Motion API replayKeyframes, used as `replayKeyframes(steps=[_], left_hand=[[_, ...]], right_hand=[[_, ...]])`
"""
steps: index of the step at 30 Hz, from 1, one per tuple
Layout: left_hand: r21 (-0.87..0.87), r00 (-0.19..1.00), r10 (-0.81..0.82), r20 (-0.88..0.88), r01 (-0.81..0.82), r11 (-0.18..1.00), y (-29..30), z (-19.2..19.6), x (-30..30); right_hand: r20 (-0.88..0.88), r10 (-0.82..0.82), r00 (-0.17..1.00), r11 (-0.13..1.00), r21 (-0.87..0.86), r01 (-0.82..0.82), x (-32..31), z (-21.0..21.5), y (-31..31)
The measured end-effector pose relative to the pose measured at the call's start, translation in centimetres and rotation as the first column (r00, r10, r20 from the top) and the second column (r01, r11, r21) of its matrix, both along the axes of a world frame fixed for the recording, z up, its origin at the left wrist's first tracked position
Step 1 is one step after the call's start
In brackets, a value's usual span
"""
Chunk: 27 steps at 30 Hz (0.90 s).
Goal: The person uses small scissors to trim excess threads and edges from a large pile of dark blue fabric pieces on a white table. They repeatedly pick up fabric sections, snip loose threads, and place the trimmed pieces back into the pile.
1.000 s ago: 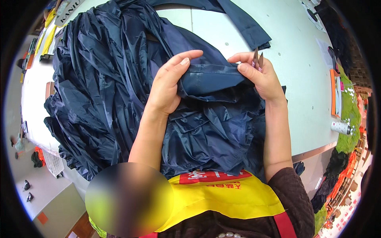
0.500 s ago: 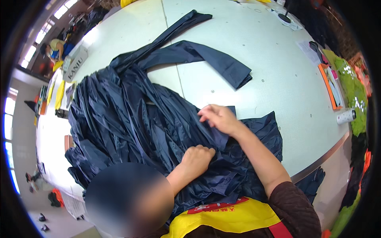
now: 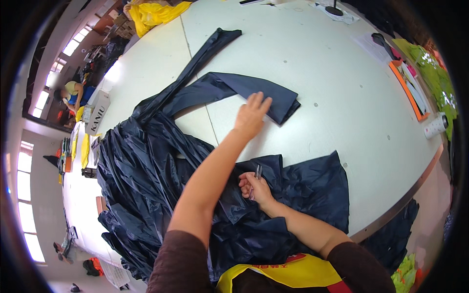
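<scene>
A large pile of dark navy garments (image 3: 146, 180) covers the near left of the white table (image 3: 342, 88). One long navy sleeve piece (image 3: 229, 85) lies stretched toward the far side, its end folded over. My left hand (image 3: 251, 116) reaches far forward, fingers apart, resting at the edge of that folded end. My right hand (image 3: 255, 188) sits close to my body on the navy cloth, closed around small metal snips (image 3: 256, 175) that point up.
Yellow fabric (image 3: 156, 12) lies at the table's far edge. An orange-rimmed board with papers (image 3: 410, 88) and a white cup (image 3: 436, 126) are at the right, next to green cloth (image 3: 435, 68). A cardboard box (image 3: 97, 111) stands left. Another person (image 3: 71, 94) works far left.
My left hand has left the pile and stretched out to the folded sleeve end. My right hand has pulled back toward my body, still holding the snips. The view has tilted forward.
</scene>
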<state>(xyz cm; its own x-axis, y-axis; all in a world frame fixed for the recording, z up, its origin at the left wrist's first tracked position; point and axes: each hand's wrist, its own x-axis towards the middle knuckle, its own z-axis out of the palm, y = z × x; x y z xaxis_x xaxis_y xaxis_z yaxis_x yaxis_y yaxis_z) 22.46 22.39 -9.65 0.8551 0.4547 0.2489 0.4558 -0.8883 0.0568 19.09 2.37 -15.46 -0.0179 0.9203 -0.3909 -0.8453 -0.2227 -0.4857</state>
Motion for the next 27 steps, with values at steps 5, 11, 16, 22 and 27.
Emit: replayKeyframes(steps=[5,11,16,22,27], left_hand=[[-0.367,0.860,0.313,0.404,-0.161,0.916,1.1,-2.6,0.3],[-0.705,0.388,0.611,0.690,0.172,0.688,-3.6,4.6,-6.1],[-0.702,0.340,0.639,0.690,0.096,0.706,-9.5,6.1,-12.0],[-0.596,0.200,0.564,0.801,0.177,0.783,-13.3,6.2,-14.7],[-0.281,0.720,0.331,0.610,-0.194,0.940,-17.0,5.9,-18.7]], right_hand=[[-0.019,-0.035,0.999,0.999,-0.016,0.034,-0.5,1.2,-0.2],[0.029,-0.489,0.872,0.872,0.024,0.489,5.0,5.7,2.1],[0.270,-0.389,0.881,0.914,0.232,0.332,7.5,14.0,2.7],[0.294,-0.148,0.944,0.989,0.025,0.147,7.1,13.7,2.6],[0.029,-0.196,0.980,0.973,0.129,0.191,5.1,14.5,0.8]])
